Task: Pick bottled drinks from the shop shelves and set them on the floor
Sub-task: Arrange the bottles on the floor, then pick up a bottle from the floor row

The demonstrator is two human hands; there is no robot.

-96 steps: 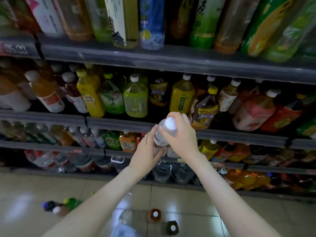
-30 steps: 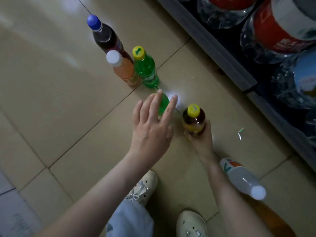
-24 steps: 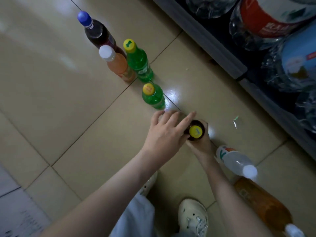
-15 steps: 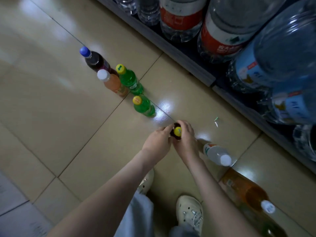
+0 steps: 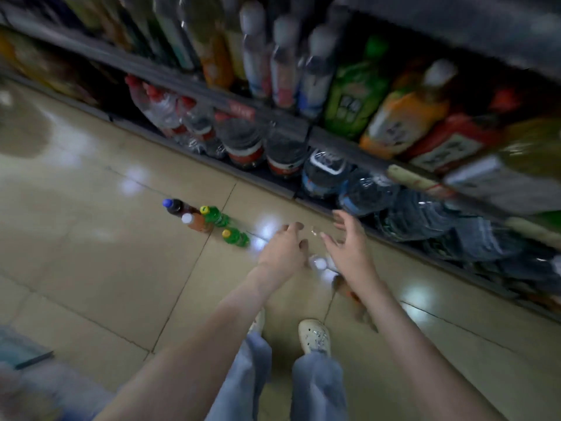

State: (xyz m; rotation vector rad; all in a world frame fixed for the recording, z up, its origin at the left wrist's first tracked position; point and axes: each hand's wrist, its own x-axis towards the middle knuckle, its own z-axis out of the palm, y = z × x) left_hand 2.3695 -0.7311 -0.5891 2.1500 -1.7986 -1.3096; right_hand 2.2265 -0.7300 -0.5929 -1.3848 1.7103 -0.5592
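Observation:
Several bottles stand in a row on the tiled floor: a dark one with a blue cap [image 5: 173,206], an orange one with a white cap [image 5: 195,221], a green bottle [image 5: 215,215] and a second, shorter green bottle [image 5: 235,237], both with yellow caps. A white-capped bottle [image 5: 319,263] shows between my hands, and an orange bottle [image 5: 346,289] lies partly hidden behind my right wrist. My left hand [image 5: 283,249] hangs above the floor with loosely curled fingers, holding nothing. My right hand [image 5: 349,243] is raised with fingers spread, also empty. The brown yellow-capped bottle is hidden.
Shop shelves [image 5: 273,117] run diagonally across the top right, packed with blurred drink bottles; large water jugs [image 5: 364,189] fill the bottom shelf. My shoes [image 5: 314,335] and trouser legs are at the bottom centre. Glossy tiles [image 5: 91,253] spread to the left.
Both hands have let go of the brown yellow-capped bottle and lifted away from the floor. The view has risen and tilted up, bringing more of the shelves into sight.

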